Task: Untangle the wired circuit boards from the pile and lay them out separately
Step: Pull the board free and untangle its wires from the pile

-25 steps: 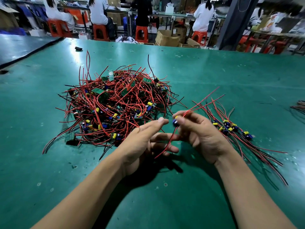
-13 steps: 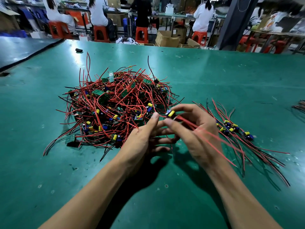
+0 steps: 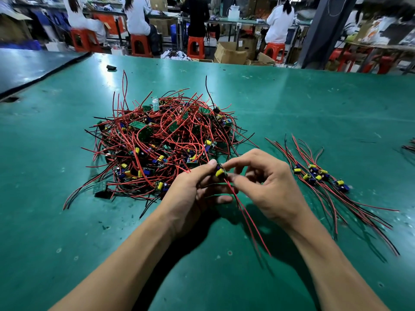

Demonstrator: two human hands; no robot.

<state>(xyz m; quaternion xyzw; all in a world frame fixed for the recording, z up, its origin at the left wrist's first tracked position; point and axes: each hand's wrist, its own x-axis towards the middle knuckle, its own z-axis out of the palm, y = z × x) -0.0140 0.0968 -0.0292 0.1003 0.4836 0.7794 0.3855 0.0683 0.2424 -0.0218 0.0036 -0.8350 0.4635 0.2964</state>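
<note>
Circuit board [image 3: 221,172] has been reoriented over the last second. Its red and black leads [image 3: 247,218] pointed up and away to the right a second ago and swung across the right hand half a second ago. Now they trail straight back toward the person and rest on the desk [image 3: 292,104] between the forearms. No strand from it runs back into the pile [image 3: 161,140] that I can see, so I'd call this unit untangled, with only the lay-down left. Location: held in the air just off the near right edge of the pile, yellow capacitor facing up, apart from the laid-out row [image 3: 321,176] on the right. Several units already lie side by side there with leads fanned toward the near edge. Lead direction now roughly matches that row, which reads like alignment before placing. Hands are together, both clamped on the same unit. Left hand [image 3: 193,194] has one fingertip on the board's left end and the other fingers curled underneath. Right hand [image 3: 269,187] shows its back to the camera, index and thumb pinching the board's right side, remaining fingers loosely curled and off it. Forearms converge toward the unit. Pile is still large, so the task looks far from done.
</note>
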